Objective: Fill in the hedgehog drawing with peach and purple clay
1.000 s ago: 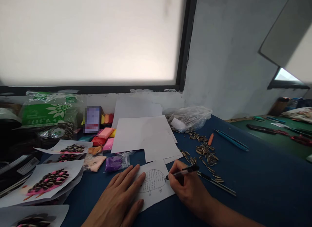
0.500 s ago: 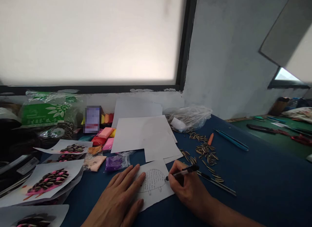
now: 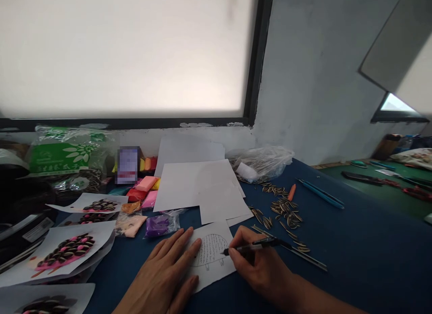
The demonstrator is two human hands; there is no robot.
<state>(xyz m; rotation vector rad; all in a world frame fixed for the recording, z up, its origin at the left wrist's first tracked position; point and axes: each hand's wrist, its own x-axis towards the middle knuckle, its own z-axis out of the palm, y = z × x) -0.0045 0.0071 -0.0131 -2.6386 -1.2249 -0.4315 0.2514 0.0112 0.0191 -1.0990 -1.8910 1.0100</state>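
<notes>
On the blue tabletop (image 3: 357, 269) lies a small sheet of white paper (image 3: 211, 278) with a line drawing of a rounded body filled with short marks and two little legs. My left hand (image 3: 168, 264) rests flat on the sheet's left side, fingers stretched out and covering part of the drawing. In my right hand (image 3: 258, 264) a black pen (image 3: 248, 248) is gripped, its tip at the lower right of the drawn body. Just beyond that hand lie tweezers (image 3: 305, 255), partly hidden behind it.
Blank white sheets (image 3: 194, 183) lie ahead. Sunflower seeds (image 3: 286, 210), an orange stick (image 3: 292, 192) and blue tweezers (image 3: 320, 193) lie right. A purple clay packet (image 3: 161, 225), seed-decorated cards (image 3: 67, 251) and a green-labelled bag (image 3: 67, 156) are at left.
My right hand has shifted the pen tip slightly down and left, from the drawing's right edge into its lower right, and the pen lies flatter. My left hand stays put.
</notes>
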